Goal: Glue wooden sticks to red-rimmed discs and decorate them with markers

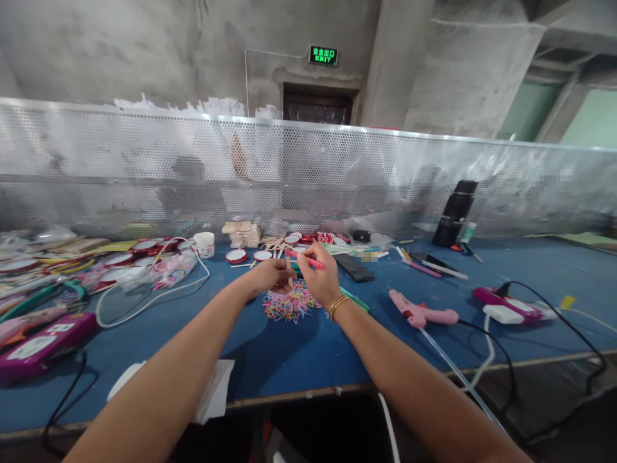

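Note:
My left hand [270, 276] pinches a small, pale wooden stick [289, 265] and holds it upright. In my right hand [322, 276] is a pinkish-red marker pen [315, 263], gripped like a writing tool. Its tip end reaches the upper part of the stick; whether the two touch I cannot tell. Below both hands lies a loose pile of small colourful rubber bands [288, 308] on the blue table [299, 357]. A green pen-like thing [355, 299] lies partly hidden beyond my right wrist.
At right are a pink glue gun [419, 312], a purple power strip [518, 308] with cables, and a black bottle [456, 212]. Wooden sticks, red-rimmed discs [236, 256] and a paper cup [204, 244] stand behind. Another purple power strip [45, 347] and clutter fill the left.

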`<state>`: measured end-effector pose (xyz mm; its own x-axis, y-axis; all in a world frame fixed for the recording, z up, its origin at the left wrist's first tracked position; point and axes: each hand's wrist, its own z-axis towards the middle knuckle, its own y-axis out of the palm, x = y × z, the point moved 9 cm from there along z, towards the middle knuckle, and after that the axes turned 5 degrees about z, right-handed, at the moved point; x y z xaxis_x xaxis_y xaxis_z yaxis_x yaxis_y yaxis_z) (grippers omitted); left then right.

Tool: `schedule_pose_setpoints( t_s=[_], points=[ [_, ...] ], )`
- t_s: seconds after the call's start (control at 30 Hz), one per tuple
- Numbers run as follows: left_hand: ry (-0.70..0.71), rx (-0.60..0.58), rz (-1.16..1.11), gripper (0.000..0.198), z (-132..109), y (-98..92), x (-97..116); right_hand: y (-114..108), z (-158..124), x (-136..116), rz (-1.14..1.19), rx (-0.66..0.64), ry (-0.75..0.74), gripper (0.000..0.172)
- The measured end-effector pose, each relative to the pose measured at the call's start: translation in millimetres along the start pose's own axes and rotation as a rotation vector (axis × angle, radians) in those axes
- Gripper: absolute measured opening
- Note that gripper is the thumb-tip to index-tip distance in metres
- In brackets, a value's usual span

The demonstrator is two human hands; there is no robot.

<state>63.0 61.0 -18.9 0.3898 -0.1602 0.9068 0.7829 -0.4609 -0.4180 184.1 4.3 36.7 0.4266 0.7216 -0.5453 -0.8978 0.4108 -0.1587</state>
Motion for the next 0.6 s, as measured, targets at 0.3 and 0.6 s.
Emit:
schedule_pose_setpoints(
  t_s=[0.3, 0.6],
  points=[
    [-0.004, -0.010, 0.012, 0.030, 0.9, 0.6, -1.5, 1.1, 0.6, -1.1, 0.013, -0.019, -0.001, 0.015],
    [0.010, -0.011, 0.019, 0.036, 4.5, -2.9, -3.8, 2.5, 2.8, 9.0, 0.174, -0.018, 0.056, 0.022]
  ],
)
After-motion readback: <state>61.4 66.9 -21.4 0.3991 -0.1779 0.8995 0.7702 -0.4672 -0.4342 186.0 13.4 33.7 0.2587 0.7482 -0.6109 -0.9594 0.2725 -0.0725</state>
